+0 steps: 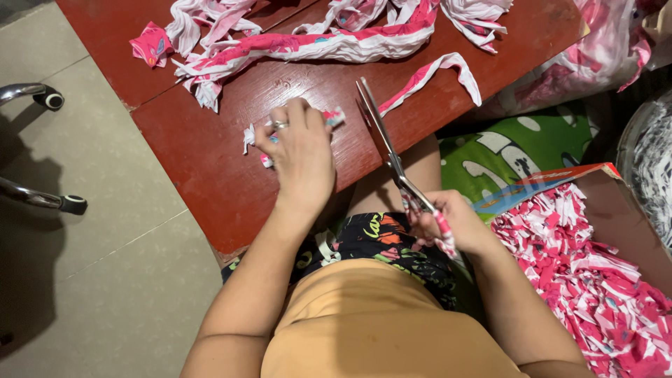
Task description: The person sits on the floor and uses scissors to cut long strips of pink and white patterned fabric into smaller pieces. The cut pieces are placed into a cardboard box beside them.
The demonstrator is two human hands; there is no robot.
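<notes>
My left hand (297, 150) rests on the red wooden table (203, 168), its fingers curled around a small bunch of pink and white fabric pieces (260, 140). A ring shows on one finger. My right hand (451, 224) grips the cloth-wrapped handles of a pair of scissors (381, 136), whose shut blades point up and away over the table's edge. A loose pink and white fabric strip (437, 73) lies just right of the blade tips. Long strips of the same fabric (308, 45) are heaped along the table's far side.
A cardboard box (616, 217) at my right holds a mound of cut pink and white fabric pieces (588, 273). A green patterned cloth (518, 147) lies behind it. Chair legs with casters (49, 98) stand on the tiled floor at left. A plastic bag of fabric (595, 56) sits at upper right.
</notes>
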